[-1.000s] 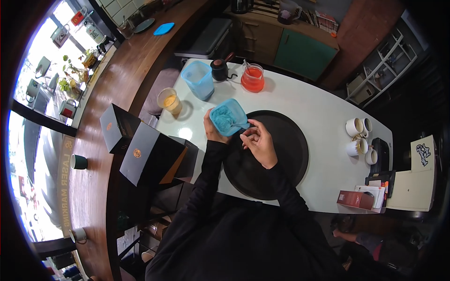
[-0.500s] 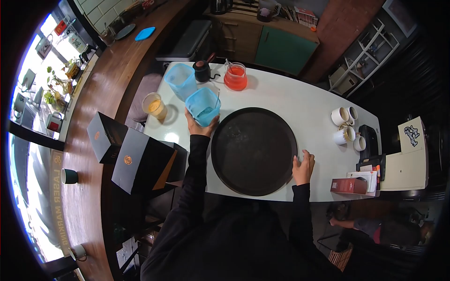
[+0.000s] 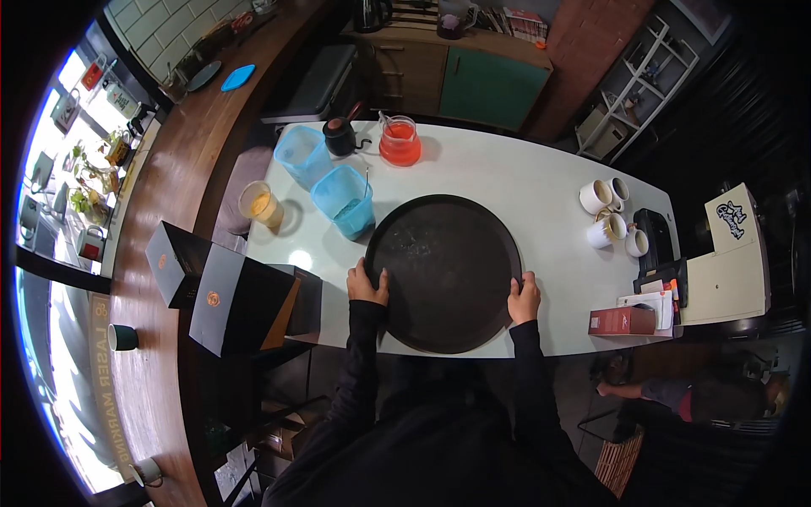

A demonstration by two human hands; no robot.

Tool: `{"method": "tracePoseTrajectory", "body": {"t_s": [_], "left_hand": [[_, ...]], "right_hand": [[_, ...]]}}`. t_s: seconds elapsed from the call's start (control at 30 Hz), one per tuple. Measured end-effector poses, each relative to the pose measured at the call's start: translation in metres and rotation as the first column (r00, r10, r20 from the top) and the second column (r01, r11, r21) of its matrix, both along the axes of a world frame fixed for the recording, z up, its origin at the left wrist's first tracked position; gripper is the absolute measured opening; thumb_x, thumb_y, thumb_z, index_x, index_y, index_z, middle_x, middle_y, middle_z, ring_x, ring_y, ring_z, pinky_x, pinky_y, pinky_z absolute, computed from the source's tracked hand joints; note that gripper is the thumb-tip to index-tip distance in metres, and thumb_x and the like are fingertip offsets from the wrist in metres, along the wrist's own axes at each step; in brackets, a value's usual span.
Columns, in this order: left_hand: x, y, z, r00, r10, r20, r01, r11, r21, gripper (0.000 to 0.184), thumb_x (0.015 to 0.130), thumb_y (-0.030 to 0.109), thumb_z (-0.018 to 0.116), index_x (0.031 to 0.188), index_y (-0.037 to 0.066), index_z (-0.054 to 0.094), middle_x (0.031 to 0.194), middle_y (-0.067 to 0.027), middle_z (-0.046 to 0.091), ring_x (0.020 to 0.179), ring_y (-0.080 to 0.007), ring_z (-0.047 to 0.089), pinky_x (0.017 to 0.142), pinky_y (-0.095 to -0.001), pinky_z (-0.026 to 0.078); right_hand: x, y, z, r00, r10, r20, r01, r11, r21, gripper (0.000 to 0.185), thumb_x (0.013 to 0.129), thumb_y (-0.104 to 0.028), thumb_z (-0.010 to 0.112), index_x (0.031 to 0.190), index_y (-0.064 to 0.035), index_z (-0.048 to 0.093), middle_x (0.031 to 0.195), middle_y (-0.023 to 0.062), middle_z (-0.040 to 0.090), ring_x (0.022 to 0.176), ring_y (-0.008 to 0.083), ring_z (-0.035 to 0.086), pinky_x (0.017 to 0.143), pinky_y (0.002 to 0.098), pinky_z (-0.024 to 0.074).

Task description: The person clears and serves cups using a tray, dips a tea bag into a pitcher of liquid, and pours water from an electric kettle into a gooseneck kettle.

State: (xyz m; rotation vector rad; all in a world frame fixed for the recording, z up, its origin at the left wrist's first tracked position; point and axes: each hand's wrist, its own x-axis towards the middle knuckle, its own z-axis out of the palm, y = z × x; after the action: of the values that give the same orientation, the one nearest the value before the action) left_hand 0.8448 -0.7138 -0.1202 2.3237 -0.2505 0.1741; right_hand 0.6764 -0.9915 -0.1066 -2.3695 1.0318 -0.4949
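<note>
A large round dark serving tray [image 3: 443, 275] lies on the white table in front of me. At its left rim is my left hand [image 3: 368, 285], thumb over the edge and fingers along the outer side. My right hand [image 3: 524, 300] grips the opposite rim in the same way. Just beyond my left hand stands a translucent blue plastic container [image 3: 345, 203] with greenish-blue contents and a thin handle sticking out. Behind it is a second blue container [image 3: 302, 156]. A clear cup with yellow-orange contents [image 3: 262, 205] is to their left.
A glass jug of red liquid [image 3: 400, 144] and a black gooseneck kettle [image 3: 341, 137] stand at the table's far side. Several white mugs [image 3: 596, 197] and a dark red box [image 3: 622, 320] are on the right. Black boxes [image 3: 241, 300] stand at the left. Another person [image 3: 718, 397] is at lower right.
My left hand has let go of the blue container, now standing on the table, and moved down to the tray's left rim. My right hand has closed on the right rim. The view has shifted slightly.
</note>
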Motion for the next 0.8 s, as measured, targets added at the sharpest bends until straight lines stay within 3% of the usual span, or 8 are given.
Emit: {"method": "tracePoseTrajectory", "body": {"t_s": [0.2, 0.27, 0.3, 0.4, 0.47, 0.53, 0.73, 0.8], "left_hand": [[-0.013, 0.011, 0.012, 0.987, -0.050, -0.152, 0.025, 0.986, -0.165, 0.040, 0.078, 0.025, 0.066, 0.106, -0.001, 0.054, 0.094, -0.0184, 0.054, 0.085, -0.0335, 0.056, 0.076, -0.0402, 0.046], [-0.028, 0.015, 0.010, 0.998, -0.063, -0.028, 0.059, 0.991, -0.118, 0.039, 0.081, 0.024, 0.065, 0.108, 0.000, 0.052, 0.093, -0.0165, 0.055, 0.079, -0.0265, 0.058, 0.070, -0.0346, 0.047], [-0.040, 0.017, 0.019, 0.991, -0.080, -0.108, 0.048, 0.962, -0.269, 0.038, 0.082, 0.022, 0.065, 0.110, 0.001, 0.050, 0.088, -0.0141, 0.056, 0.074, -0.0219, 0.058, 0.067, -0.0314, 0.047], [-0.077, 0.022, 0.039, 0.979, -0.126, -0.163, 0.039, 0.890, -0.455, 0.038, 0.083, 0.017, 0.065, 0.112, 0.003, 0.043, 0.078, -0.0088, 0.057, 0.068, -0.0139, 0.057, 0.061, -0.0259, 0.046], [-0.102, 0.027, 0.049, 0.980, -0.146, -0.137, 0.060, 0.867, -0.495, 0.039, 0.084, 0.014, 0.064, 0.112, 0.004, 0.040, 0.074, -0.0059, 0.057, 0.066, -0.0104, 0.056, 0.059, -0.0237, 0.045], [-0.125, 0.030, 0.060, 0.876, -0.237, -0.420, -0.169, 0.665, -0.728, 0.038, 0.084, 0.011, 0.063, 0.110, 0.004, 0.036, 0.071, -0.0028, 0.057, 0.068, -0.0096, 0.056, 0.059, -0.0236, 0.045], [-0.203, 0.036, 0.047, 0.924, -0.307, -0.229, -0.001, 0.597, -0.802, 0.033, 0.087, 0.016, 0.054, 0.115, -0.002, 0.052, 0.098, -0.0099, 0.061, 0.089, -0.0156, 0.059, 0.081, -0.0272, 0.046], [-0.237, 0.040, 0.027, 0.776, -0.545, -0.319, -0.172, 0.304, -0.937, 0.038, 0.088, 0.018, 0.051, 0.119, -0.004, 0.051, 0.109, -0.0127, 0.059, 0.095, -0.0183, 0.060, 0.084, -0.0282, 0.047]], "right_hand": [[-0.043, 0.016, 0.004, 0.984, -0.024, 0.176, -0.005, 0.987, 0.161, 0.022, 0.086, -0.009, 0.054, 0.103, 0.0036, 0.045, 0.092, 0.0256, 0.056, 0.089, 0.0409, 0.056, 0.078, 0.0408, 0.0437], [-0.062, 0.020, -0.005, 0.945, -0.091, 0.313, -0.026, 0.936, 0.351, 0.019, 0.089, -0.007, 0.050, 0.103, 0.0034, 0.043, 0.091, 0.0210, 0.054, 0.085, 0.0309, 0.056, 0.076, 0.0354, 0.0427], [-0.067, 0.026, 0.000, 0.922, -0.081, 0.379, -0.045, 0.949, 0.313, 0.011, 0.092, -0.002, 0.046, 0.101, -0.0037, 0.040, 0.074, -0.0001, 0.041, 0.067, 0.0061, 0.039, 0.060, 0.0235, 0.0344], [-0.091, 0.030, 0.024, 0.909, -0.162, 0.385, -0.056, 0.866, 0.497, 0.014, 0.093, -0.006, 0.046, 0.104, 0.0011, 0.042, 0.082, 0.0086, 0.047, 0.073, 0.0143, 0.046, 0.069, 0.0276, 0.0404], [-0.104, 0.030, 0.037, 0.891, -0.167, 0.423, -0.067, 0.872, 0.485, 0.012, 0.093, -0.006, 0.045, 0.103, -0.0001, 0.042, 0.078, 0.0038, 0.043, 0.070, 0.0099, 0.043, 0.065, 0.0245, 0.0383], [-0.123, 0.027, 0.052, 0.899, -0.162, 0.407, -0.098, 0.830, 0.549, 0.012, 0.093, -0.008, 0.047, 0.101, -0.0006, 0.042, 0.075, 0.0019, 0.043, 0.068, 0.0083, 0.042, 0.063, 0.0231, 0.0372], [-0.198, 0.017, 0.076, 0.848, -0.065, 0.526, -0.224, 0.855, 0.468, 0.018, 0.091, -0.013, 0.054, 0.099, -0.0009, 0.043, 0.077, 0.0031, 0.049, 0.070, 0.0075, 0.045, 0.063, 0.0236, 0.0383], [-0.229, 0.006, 0.080, 0.834, -0.039, 0.550, -0.234, 0.879, 0.416, 0.017, 0.091, -0.013, 0.054, 0.097, -0.0025, 0.042, 0.076, 0.0007, 0.047, 0.069, 0.0055, 0.043, 0.062, 0.0215, 0.0361]]}}
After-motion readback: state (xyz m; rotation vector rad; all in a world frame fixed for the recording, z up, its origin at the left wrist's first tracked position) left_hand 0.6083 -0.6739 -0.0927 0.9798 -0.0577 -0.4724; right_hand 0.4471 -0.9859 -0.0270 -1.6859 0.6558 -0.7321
